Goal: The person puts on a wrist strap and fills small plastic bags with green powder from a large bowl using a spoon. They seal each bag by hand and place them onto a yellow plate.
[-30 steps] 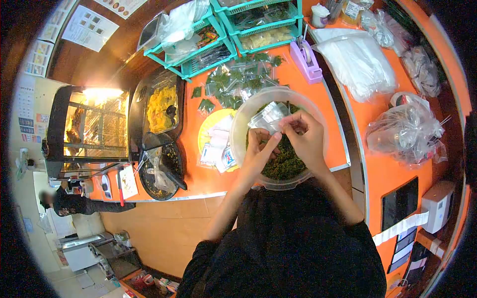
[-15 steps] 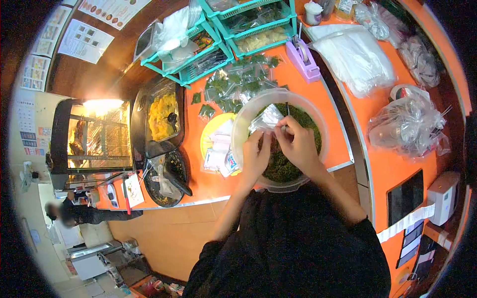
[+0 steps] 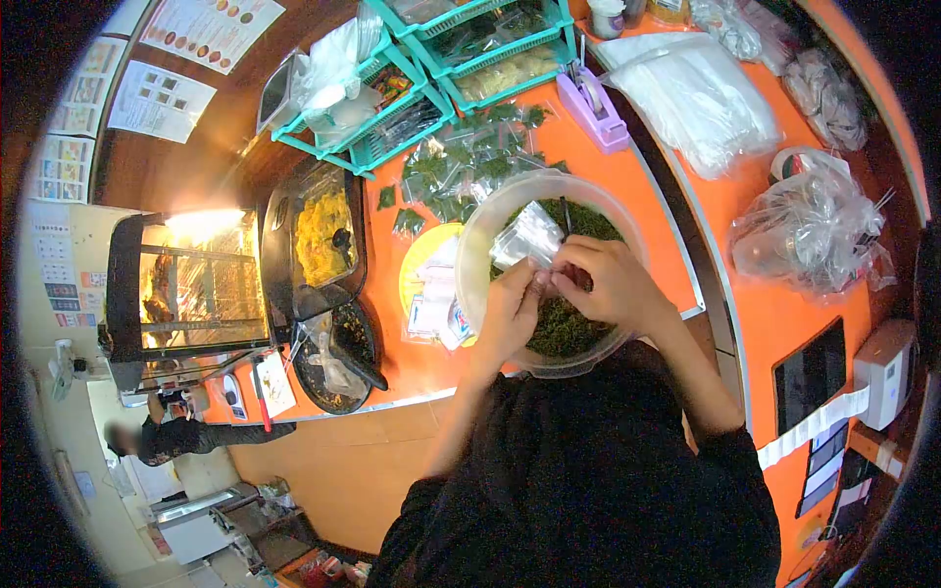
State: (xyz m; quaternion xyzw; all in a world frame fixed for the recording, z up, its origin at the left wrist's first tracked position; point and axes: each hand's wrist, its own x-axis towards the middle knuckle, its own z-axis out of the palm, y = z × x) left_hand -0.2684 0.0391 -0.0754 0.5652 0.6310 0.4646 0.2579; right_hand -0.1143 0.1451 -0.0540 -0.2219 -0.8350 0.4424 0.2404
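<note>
A small clear plastic bag [image 3: 529, 235] is pinched at its near edge between the fingertips of my left hand [image 3: 511, 306] and my right hand [image 3: 613, 281]. Both hands are closed and almost touch over a round translucent tub [image 3: 472, 274]. Chopped green herbs [image 3: 564, 331] fill the tub below my fingers. A dark, thin handle [image 3: 566, 214] stands up in the herbs behind my right hand. My fingers cover the edge of the bag, so I cannot see whether it is sealed.
Flat plastic packets [image 3: 431, 309] lie on a yellow plate [image 3: 416, 257] left of the tub. Herb-filled sachets [image 3: 461, 169] spread behind it. Teal drawers [image 3: 461, 93], a purple tape dispenser [image 3: 595, 113] and a black tray of yellow food [image 3: 323, 235] surround these. A person [image 3: 186, 441] stands far left.
My right hand's fingers have curled in beside my left fingertips, and more of the bag shows above them. The view has shifted slightly.
</note>
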